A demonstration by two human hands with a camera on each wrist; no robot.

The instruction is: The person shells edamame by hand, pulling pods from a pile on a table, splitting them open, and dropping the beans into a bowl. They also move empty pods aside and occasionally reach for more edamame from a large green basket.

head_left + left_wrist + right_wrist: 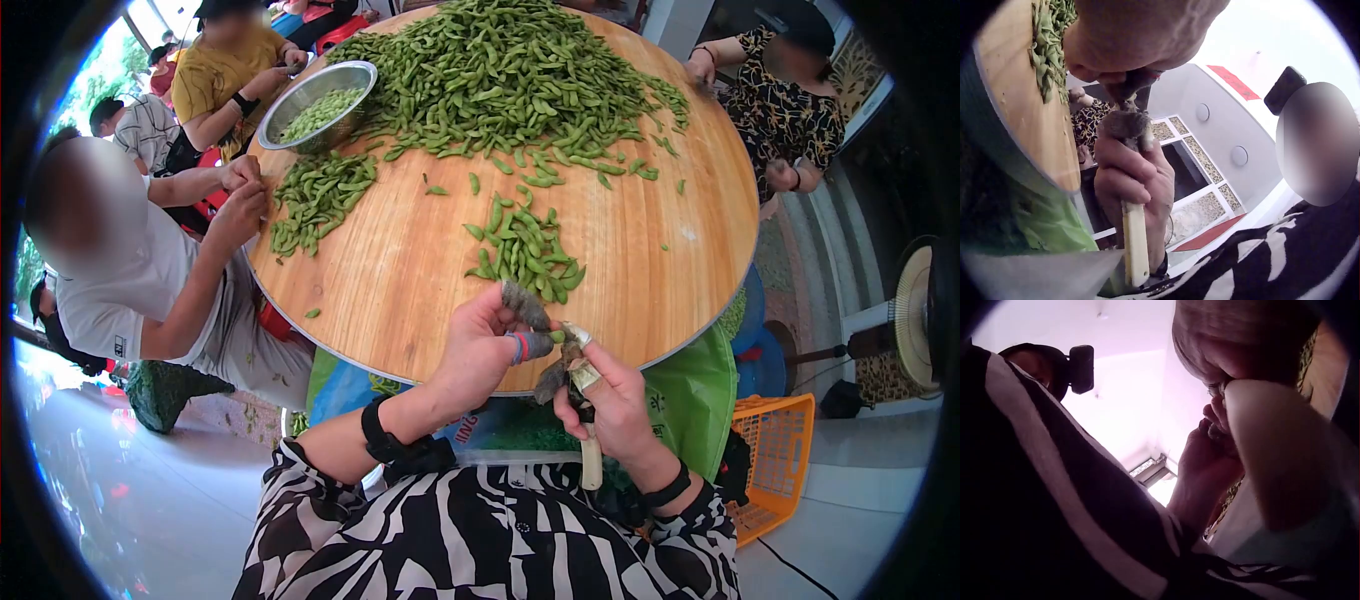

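My left hand [478, 345], with grey wraps on its fingertips, is close to my right hand over the table's near edge. Between its fingers it pinches a green soybean pod [557, 337], mostly hidden. Curled fingers of my right hand [618, 395] grip a tool with a cream handle [592, 465], whose working end cannot be made out. That handle points down out of the fist in the left wrist view, with a hole near its end. Just beyond the hands lies a small pile of soybean pods [530, 250] on the round wooden table [420, 270].
A large heap of pods [500, 80] covers the far side. Left of it stands a metal bowl [350, 125] of shelled beans, near another pod pile [320, 195]. Several people sit around. An orange crate [775, 465] and a fan [912, 318] are at right.
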